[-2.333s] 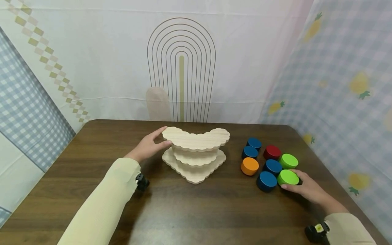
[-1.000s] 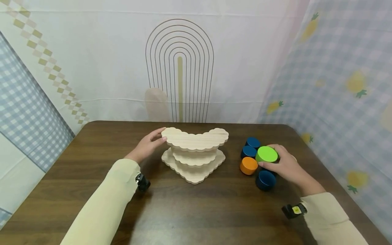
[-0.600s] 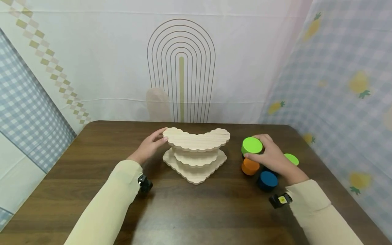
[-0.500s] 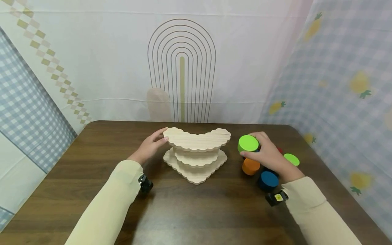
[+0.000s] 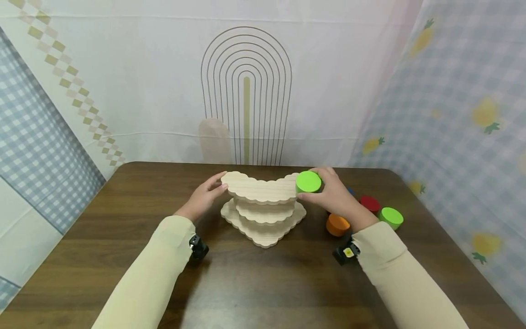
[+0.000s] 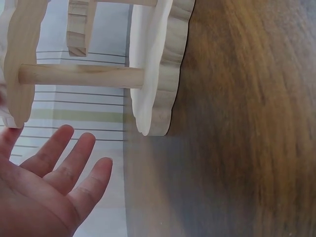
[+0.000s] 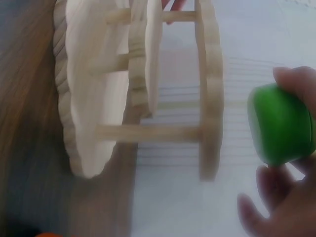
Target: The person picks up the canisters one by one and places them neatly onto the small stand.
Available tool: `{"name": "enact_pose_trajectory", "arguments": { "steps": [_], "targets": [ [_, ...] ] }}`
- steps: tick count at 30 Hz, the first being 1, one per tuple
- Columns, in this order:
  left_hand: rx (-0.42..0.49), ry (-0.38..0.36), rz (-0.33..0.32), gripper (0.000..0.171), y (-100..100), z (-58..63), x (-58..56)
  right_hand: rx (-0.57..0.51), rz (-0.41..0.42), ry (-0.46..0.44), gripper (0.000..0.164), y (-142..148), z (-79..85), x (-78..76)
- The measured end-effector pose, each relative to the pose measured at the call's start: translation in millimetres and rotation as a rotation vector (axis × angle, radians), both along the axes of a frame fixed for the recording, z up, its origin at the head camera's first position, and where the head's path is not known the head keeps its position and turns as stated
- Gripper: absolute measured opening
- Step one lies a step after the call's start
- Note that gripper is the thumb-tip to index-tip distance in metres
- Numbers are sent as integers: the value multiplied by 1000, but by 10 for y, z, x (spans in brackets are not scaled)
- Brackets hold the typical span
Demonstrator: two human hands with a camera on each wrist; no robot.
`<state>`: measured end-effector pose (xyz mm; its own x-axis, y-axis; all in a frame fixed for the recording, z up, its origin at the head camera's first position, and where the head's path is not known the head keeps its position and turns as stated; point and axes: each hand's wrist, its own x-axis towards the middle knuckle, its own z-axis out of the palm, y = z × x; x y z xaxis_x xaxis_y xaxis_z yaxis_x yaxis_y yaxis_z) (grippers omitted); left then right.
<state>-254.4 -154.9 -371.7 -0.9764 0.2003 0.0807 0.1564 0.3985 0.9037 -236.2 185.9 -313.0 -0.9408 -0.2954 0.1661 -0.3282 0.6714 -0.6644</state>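
Observation:
A pale wooden three-tier stand (image 5: 263,214) with scalloped edges stands mid-table. My left hand (image 5: 217,183) rests with straight fingers against the left edge of its top tier; in the left wrist view the fingers (image 6: 69,163) lie spread beside the stand (image 6: 158,64). My right hand (image 5: 323,189) grips a green cylinder (image 5: 308,182) at the right lobe of the top tier; whether it touches the wood I cannot tell. In the right wrist view the green cylinder (image 7: 279,123) sits between the fingers, next to the stand (image 7: 143,84).
More cylinders lie on the brown table (image 5: 263,283) to the right of the stand: an orange one (image 5: 337,225), a red one (image 5: 370,203), another green one (image 5: 390,217), and a blue one partly hidden behind my right hand. Fabric walls close off the back and sides.
My right hand picked a green cylinder out of the group on the right and carried it up and left to the stand's top tier. The left hand stayed at the stand.

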Motion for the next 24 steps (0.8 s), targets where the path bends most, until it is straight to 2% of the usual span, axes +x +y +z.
{"name": "enact_pose_trajectory", "arguments": {
  "steps": [11,18,24],
  "targets": [
    [28,20,11,54,14,-38,-18,-9,38,-22,64,-378,62,-131],
    [79,-22,11,54,22,-43,-11,-37,52,-18,62,-586,75,-203],
    [66,7,14,53,22,-50,-9,-57,69,-13,64,-784,80,-261]
  ]
}}
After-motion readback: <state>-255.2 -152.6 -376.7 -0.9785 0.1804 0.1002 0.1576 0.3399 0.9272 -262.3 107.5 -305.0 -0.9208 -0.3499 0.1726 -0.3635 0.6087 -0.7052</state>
